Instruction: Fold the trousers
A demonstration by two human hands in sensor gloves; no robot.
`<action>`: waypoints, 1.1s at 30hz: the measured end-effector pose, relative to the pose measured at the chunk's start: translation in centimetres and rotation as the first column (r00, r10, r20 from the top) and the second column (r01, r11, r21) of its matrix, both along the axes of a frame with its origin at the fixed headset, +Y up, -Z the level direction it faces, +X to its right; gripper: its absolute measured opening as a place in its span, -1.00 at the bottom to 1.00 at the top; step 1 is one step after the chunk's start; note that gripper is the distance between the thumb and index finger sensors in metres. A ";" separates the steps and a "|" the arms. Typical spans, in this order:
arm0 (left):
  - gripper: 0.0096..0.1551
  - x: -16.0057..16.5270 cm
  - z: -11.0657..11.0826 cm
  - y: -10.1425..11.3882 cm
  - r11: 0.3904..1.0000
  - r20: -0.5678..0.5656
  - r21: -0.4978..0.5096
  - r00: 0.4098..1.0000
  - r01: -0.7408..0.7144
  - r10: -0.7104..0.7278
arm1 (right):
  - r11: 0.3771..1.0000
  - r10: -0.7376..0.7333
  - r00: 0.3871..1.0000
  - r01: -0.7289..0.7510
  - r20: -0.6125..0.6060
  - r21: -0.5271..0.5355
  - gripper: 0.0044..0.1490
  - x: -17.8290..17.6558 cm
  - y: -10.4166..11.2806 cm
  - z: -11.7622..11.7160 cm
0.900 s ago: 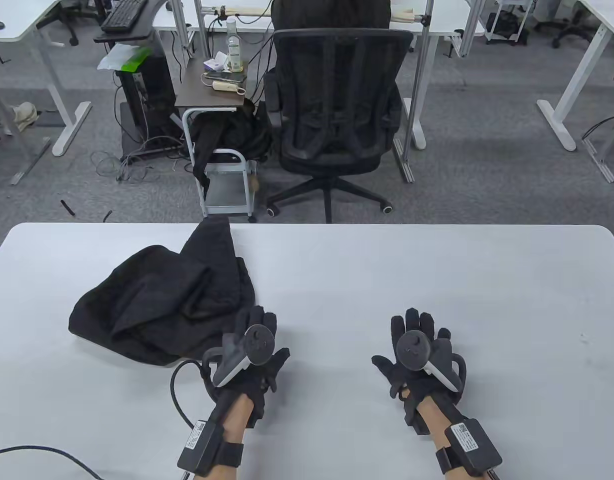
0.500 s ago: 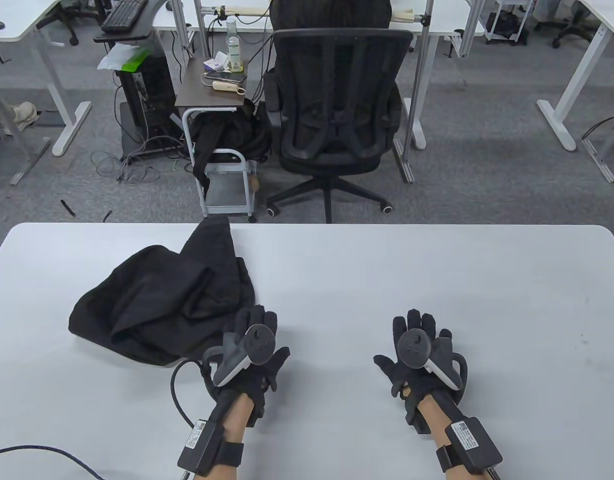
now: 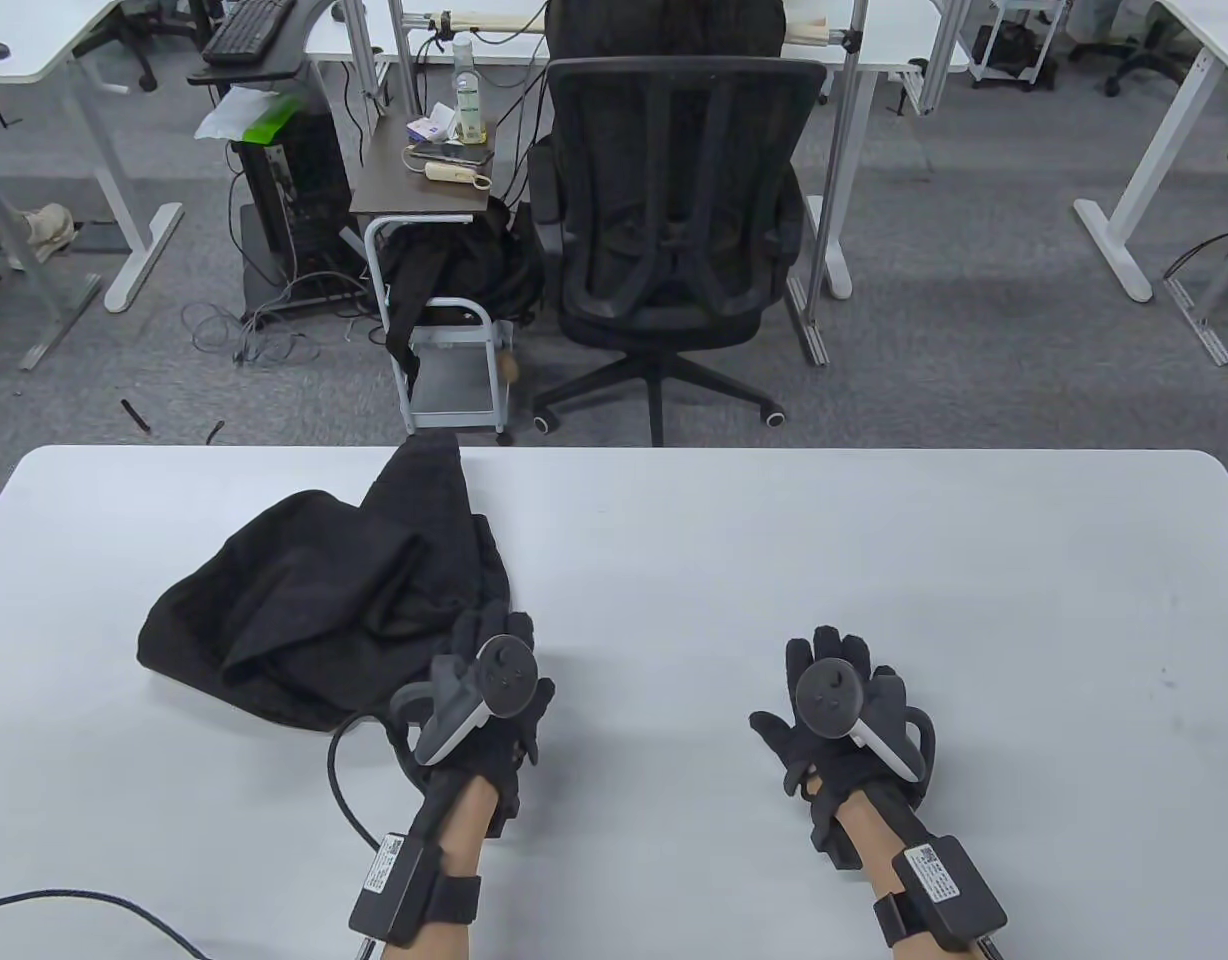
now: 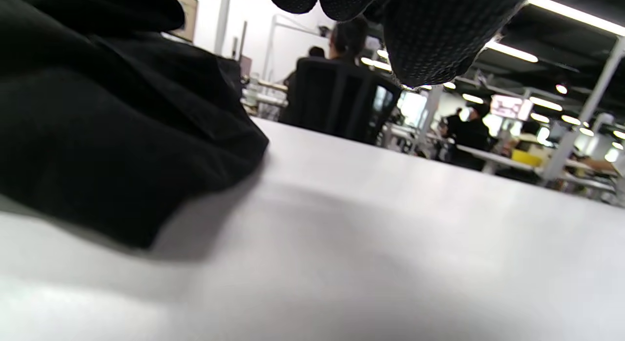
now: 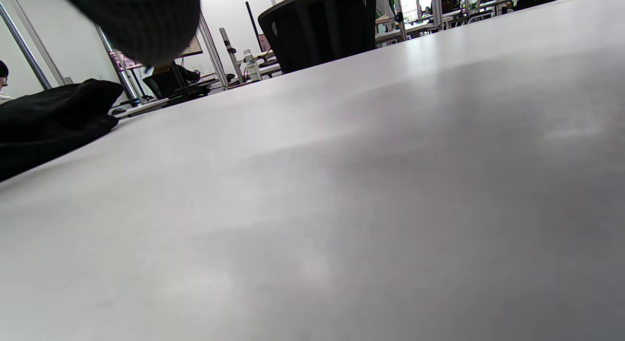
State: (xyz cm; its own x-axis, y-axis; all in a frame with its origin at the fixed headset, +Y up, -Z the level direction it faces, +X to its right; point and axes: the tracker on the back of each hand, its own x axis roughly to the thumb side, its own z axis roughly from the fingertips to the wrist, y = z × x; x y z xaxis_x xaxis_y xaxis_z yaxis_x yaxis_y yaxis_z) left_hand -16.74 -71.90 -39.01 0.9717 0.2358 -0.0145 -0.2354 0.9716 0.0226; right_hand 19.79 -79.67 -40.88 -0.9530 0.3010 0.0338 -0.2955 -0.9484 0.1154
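A crumpled heap of black fabric trousers (image 3: pixel 324 590) lies on the left half of the white rectangular table (image 3: pixel 774 560), one end reaching up to the far edge and slightly over it, the bulk bunched in loose folds nearer the middle of that half. In the left wrist view the same dark cloth (image 4: pixel 107 121) fills the left side, its rounded edge resting on the tabletop.

The left hand (image 3: pixel 494 700), in a black sensor glove with a grey-and-white tracker strapped to its back, sits palm down at the near right edge of the heap. Its fingers (image 3: pixel 489 630) are spread and reach onto or just over the cloth's border; whether they touch the fabric cannot be told. It grips nothing. A black cable (image 3: pixel 349 770) loops from the wrist toward the near left corner.

The right hand (image 3: pixel 839 715), gloved the same way, lies well apart from the trousers over the bare right half of the table near the near edge, fingers loosely extended, thumb out to the side, holding nothing.

Beyond the far edge stands a black mesh office chair (image 3: pixel 669 220).
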 end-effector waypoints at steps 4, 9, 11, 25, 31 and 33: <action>-0.08 -2.4 -0.2 1.8 0.996 -0.081 0.070 0.995 -0.057 0.063 | 1.000 -0.018 1.000 0.018 -0.003 0.017 0.12 0.1 0.1 0.0; -0.05 -4.9 -2.2 2.9 0.997 -0.148 0.023 0.985 -0.080 0.082 | 1.000 -0.030 0.999 0.030 -0.011 -0.010 0.11 0.0 -0.1 0.0; -0.03 -6.1 -3.4 3.0 0.998 -0.183 -0.041 0.983 -0.043 0.035 | 0.999 -0.039 0.999 0.038 -0.020 -0.011 0.10 -0.1 -0.1 0.0; 0.20 -12.7 -7.4 -4.3 0.889 -0.366 -0.439 0.929 -0.126 -0.049 | 0.998 -0.042 0.999 0.042 -0.011 -0.045 0.10 0.1 -0.4 -0.3; 0.17 -9.7 -7.9 -4.5 0.899 -0.204 -0.435 0.978 -0.055 -0.039 | 0.998 -0.045 0.999 0.044 -0.004 -0.055 0.10 0.1 -0.5 -0.5; 0.16 -7.8 -8.1 -4.6 0.902 -0.105 -0.431 0.994 -0.007 -0.043 | 0.997 -0.041 0.999 0.041 -0.001 -0.059 0.09 0.1 -0.6 -0.4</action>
State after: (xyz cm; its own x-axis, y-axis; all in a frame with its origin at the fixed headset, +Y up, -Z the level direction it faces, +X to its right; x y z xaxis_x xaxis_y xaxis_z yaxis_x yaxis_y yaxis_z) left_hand -24.51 -76.46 -47.14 0.9623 0.1651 -0.2164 -0.2379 0.8965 -0.3737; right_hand 19.91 -80.23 -41.31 -0.9398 0.3413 0.0172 -0.3335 -0.9270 0.1715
